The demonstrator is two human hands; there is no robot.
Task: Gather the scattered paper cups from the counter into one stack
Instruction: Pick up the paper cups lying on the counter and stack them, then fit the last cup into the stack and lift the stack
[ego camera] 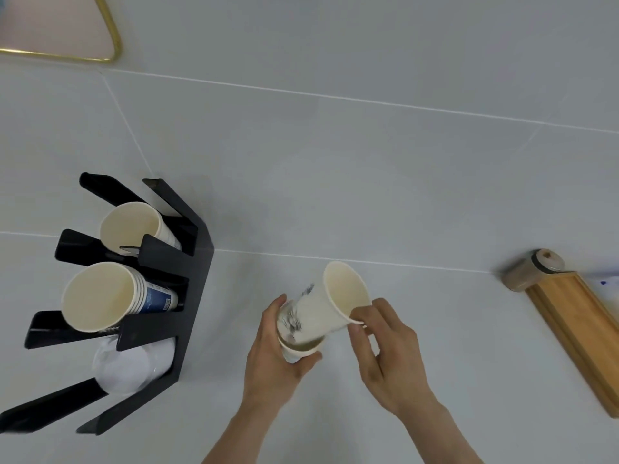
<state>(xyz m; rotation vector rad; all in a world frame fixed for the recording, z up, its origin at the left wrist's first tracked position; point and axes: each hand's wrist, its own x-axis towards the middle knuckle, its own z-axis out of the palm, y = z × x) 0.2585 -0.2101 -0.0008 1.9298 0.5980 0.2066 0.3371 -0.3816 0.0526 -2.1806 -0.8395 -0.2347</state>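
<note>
Two hands meet over the pale counter [335, 182], each closed on a paper cup. The left hand [273, 356] wraps its fingers around a lower paper cup [296, 351], thumb on the near side, only that cup's rim and upper wall showing past the fingers. The right hand [385, 349] pinches the rim of an upper paper cup [323, 309] between thumb and forefinger, the other fingers loosely curled below. That upper cup is tilted, mouth toward the right fingertips, its base sitting inside the lower cup's mouth. A dark printed pattern runs along its white wall, too blurred to read.

Well left of the left fingers stands a black cup rack [187, 272] holding a stack of cups with a blue label [100, 296], its writing illegible, a single cup [132, 226] behind, and clear lids [130, 366] in front. Far right of the right fingers lie a wooden tray [576, 333] and a small jar [532, 267].
</note>
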